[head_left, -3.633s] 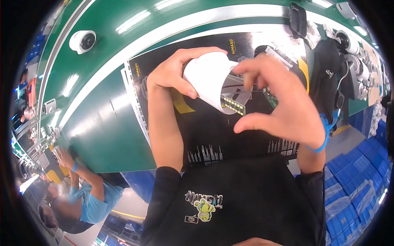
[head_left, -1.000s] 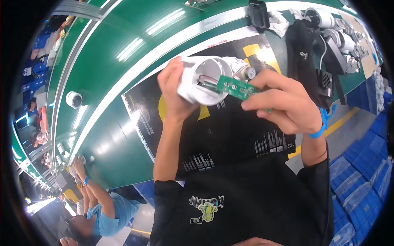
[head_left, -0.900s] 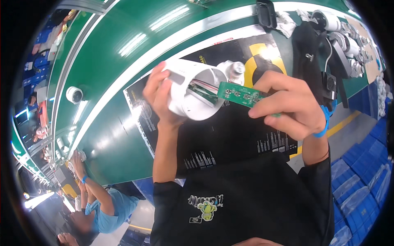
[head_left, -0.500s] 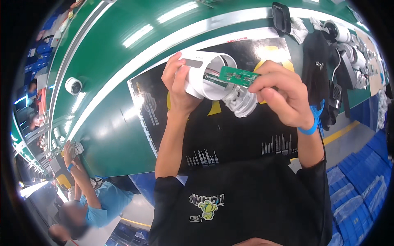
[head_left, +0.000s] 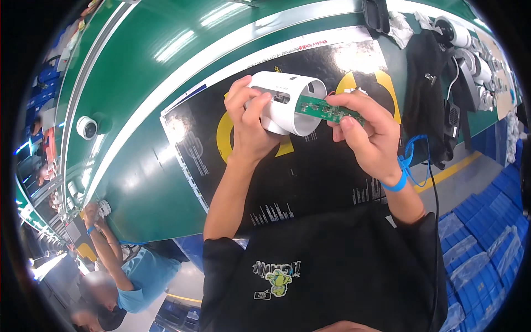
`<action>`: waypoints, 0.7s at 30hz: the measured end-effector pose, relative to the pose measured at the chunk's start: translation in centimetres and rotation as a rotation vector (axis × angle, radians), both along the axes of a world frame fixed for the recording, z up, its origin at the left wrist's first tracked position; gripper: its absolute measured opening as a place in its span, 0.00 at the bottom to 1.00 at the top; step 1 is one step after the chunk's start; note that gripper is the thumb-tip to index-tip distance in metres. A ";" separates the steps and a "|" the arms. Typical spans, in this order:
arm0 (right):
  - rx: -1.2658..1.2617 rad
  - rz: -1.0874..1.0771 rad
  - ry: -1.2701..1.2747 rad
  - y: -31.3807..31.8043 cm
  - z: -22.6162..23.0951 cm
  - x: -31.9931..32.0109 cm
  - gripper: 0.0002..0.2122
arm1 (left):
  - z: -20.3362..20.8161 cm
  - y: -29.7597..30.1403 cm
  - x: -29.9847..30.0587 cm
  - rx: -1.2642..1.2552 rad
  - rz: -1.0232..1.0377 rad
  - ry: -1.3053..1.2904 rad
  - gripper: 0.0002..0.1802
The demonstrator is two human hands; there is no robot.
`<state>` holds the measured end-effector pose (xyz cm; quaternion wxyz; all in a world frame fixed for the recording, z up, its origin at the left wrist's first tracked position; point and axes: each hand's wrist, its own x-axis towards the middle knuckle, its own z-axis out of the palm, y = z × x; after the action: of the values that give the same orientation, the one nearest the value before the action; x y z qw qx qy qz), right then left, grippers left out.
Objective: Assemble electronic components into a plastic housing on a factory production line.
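My left hand [head_left: 249, 124] is wrapped around a white cylindrical camera housing [head_left: 281, 113], tilted so its open mouth faces right. A slot with dark parts inside shows in the housing's upper side. Between the thumb and fingers of my right hand [head_left: 369, 130] is a narrow green circuit board [head_left: 321, 108]. The board's left end lies at the housing's mouth, seemingly just inside the rim; how deep it reaches I cannot tell. Thin wires show by my right fingertips. A blue strap [head_left: 395, 180] circles my right wrist.
Beneath my hands a black printed sheet [head_left: 265, 182] covers part of the green table [head_left: 138, 193]. A black tray [head_left: 376, 16], dark cloth [head_left: 423, 88] and several white camera parts [head_left: 456, 32] lie right. Another white camera [head_left: 87, 128] stands left, beyond a co-worker [head_left: 144, 276].
The housing has turned, bringing its slotted side into view. My right hand has moved slightly down and left, bringing the board to the mouth. The clear coiled-looking part below the mouth is no longer visible.
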<state>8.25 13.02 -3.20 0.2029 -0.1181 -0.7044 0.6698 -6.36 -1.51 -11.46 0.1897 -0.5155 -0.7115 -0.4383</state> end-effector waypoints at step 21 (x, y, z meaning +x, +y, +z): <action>0.432 0.224 -0.173 1.2 3.1 -1.7 0.12 | -0.3 -0.4 -0.3 -0.010 -0.014 0.008 0.41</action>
<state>6.57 14.23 -0.09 0.0869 -0.0500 -0.8546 0.5095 -6.64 -1.93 -11.74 0.1869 -0.5229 -0.7093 -0.4342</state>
